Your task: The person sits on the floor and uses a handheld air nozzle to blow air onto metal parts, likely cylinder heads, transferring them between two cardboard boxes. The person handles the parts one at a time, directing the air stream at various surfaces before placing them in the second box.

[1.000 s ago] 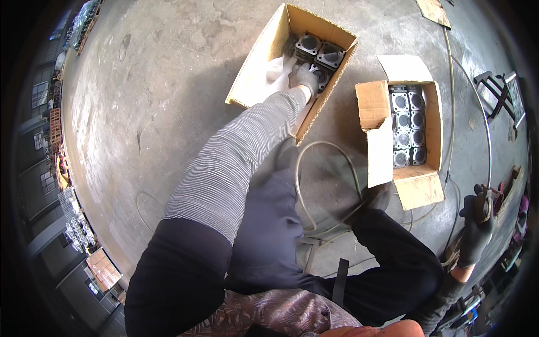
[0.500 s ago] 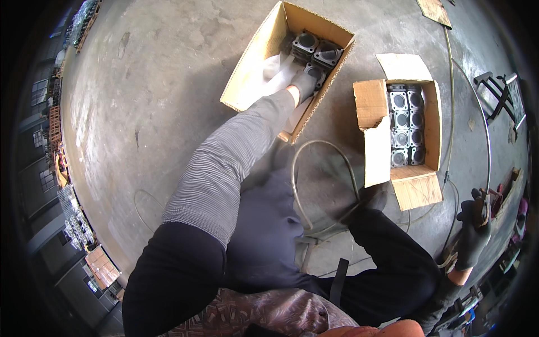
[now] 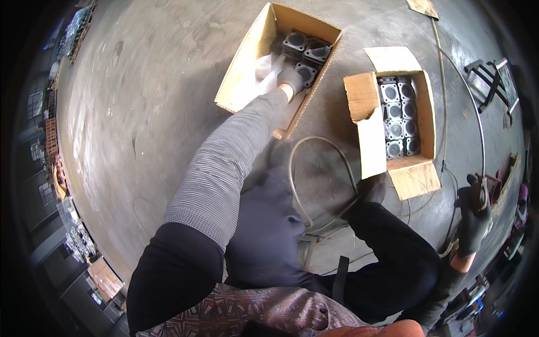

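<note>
My left hand (image 3: 290, 77), in a grey glove, reaches into the open cardboard box (image 3: 245, 67) ahead of me. It is closed at the near left side of a metal engine cylinder (image 3: 306, 74) with a round bore and a square flange; some fingertips are hidden. Two stacks of similar cylinders (image 3: 295, 40) stand just beyond it, against the box's far right walls. White sheet material (image 3: 264, 84) lies on the box floor beside the hand. At the far right, my gloved right hand (image 3: 473, 222) is closed around the end of a thin hose (image 3: 482, 140).
A second open box (image 3: 416, 182), flaps spread, holds two rows of cylinders (image 3: 395, 131). Between the boxes and my legs a stiff hose loop (image 3: 292, 168) rises from the floor. A black metal frame (image 3: 488, 84) stands at right. Pallets and goods line the left edge.
The view has shifted a little, so both boxes sit slightly further left. My left hand has drawn back slightly, and more of the cylinder's top face shows. The right hand keeps its hold.
</note>
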Demonstrator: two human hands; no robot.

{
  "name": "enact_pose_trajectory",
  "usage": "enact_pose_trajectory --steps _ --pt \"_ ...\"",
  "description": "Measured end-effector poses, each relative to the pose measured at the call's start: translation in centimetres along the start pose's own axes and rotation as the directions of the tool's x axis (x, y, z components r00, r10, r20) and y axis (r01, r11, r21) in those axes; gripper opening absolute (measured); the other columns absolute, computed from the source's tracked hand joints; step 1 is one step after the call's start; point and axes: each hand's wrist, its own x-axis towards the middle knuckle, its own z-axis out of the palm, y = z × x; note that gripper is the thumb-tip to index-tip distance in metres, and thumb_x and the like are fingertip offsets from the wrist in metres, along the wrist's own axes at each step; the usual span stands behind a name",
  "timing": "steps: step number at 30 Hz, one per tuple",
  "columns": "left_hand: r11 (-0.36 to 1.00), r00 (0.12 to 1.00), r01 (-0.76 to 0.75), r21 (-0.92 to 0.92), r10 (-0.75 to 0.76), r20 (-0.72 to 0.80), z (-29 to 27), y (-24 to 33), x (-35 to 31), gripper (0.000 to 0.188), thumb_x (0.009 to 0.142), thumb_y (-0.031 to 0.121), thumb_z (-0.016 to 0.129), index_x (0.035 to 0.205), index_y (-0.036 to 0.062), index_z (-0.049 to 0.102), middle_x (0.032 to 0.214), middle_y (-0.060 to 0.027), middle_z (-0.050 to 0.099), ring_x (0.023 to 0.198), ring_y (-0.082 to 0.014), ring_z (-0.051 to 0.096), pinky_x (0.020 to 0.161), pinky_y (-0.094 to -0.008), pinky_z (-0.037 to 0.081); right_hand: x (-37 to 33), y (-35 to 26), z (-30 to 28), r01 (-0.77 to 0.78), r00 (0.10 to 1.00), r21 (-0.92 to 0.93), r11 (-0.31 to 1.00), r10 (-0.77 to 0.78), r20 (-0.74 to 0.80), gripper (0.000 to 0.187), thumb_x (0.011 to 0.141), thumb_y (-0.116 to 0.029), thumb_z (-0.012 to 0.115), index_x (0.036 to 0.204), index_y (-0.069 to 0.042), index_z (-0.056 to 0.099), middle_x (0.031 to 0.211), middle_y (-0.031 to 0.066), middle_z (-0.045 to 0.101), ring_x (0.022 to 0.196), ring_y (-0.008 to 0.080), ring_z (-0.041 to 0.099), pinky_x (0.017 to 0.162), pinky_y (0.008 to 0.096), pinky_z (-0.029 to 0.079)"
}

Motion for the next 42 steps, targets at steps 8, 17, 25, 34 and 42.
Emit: enact_pose_trajectory --steps 8,17,25,34,42 --pt "0.764 0.793 -0.585 0.270 0.609 -0.004 -2.0 0.7 -0.4 0.025 0.094 0.015 0.057 0.111 0.0076 0.073 0.113 -0.0225 0.073 0.100 -0.0415 0.071 0.085 -0.0501 0.057 -2.9 0.1 -0.7 0.017 0.999 0.013 1.000 -0.018 0.027 0.046 0.093 0.001 0.071 0.138 -0.001 0.063 0.115 0.0049 0.073 0.082 0.0100 0.065 0.072 0.0262 0.055" --pt "0.983 0.990 0.026 -0.181 -0.050 -0.132 -11.1 2.7 -6.7 0.029 0.098 0.015 0.057 0.123 0.0034 0.066 0.105 -0.0226 0.075 0.101 -0.0368 0.072 0.090 -0.0460 0.057 -6.0 3.2 -5.1 -0.072 0.997 -0.129 0.989 0.068 -0.038 0.046 0.091 -0.010 0.077 0.135 -0.003 0.065 0.085 -0.0016 0.064 0.069 0.0065 0.057 0.061 0.0243 0.049" --pt "0.589 0.585 -0.786 -0.186 0.807 0.080 -9.4 22.7 -21.3 0.036 0.101 0.022 0.066 0.134 0.0053 0.064 0.102 -0.0081 0.074 0.083 -0.0106 0.066 0.079 -0.0279 0.055 -6.9 9.4 -6.8 -0.127 0.870 -0.572 0.810 0.368 0.328 0.037 0.082 -0.020 0.076 0.115 -0.007 0.067 0.086 0.0253 0.068 0.085 0.0448 0.068 0.074 0.0498 0.052" --pt "0.087 0.274 -0.961 0.263 0.432 0.859 10.0 32.0 -18.7 0.045 0.090 0.022 0.069 0.134 0.0114 0.065 0.129 -0.0172 0.069 0.119 -0.0332 0.066 0.102 -0.0433 0.052 -8.4 13.6 -8.6 -0.334 0.838 -0.498 0.800 0.494 0.231 0.039 0.082 -0.016 0.076 0.120 -0.008 0.069 0.086 0.0240 0.068 0.081 0.0410 0.069 0.074 0.0423 0.053" --pt "0.121 0.248 -0.969 0.217 0.454 0.855 16.9 31.3 -17.7 0.022 0.095 0.016 0.057 0.108 0.0072 0.072 0.110 -0.0158 0.072 0.106 -0.0351 0.071 0.086 -0.0440 0.058 -7.5 16.7 -7.9 -0.333 0.890 -0.367 0.869 0.418 0.180 0.038 0.085 -0.015 0.077 0.121 -0.005 0.069 0.085 0.0242 0.066 0.075 0.0406 0.065 0.072 0.0404 0.053"
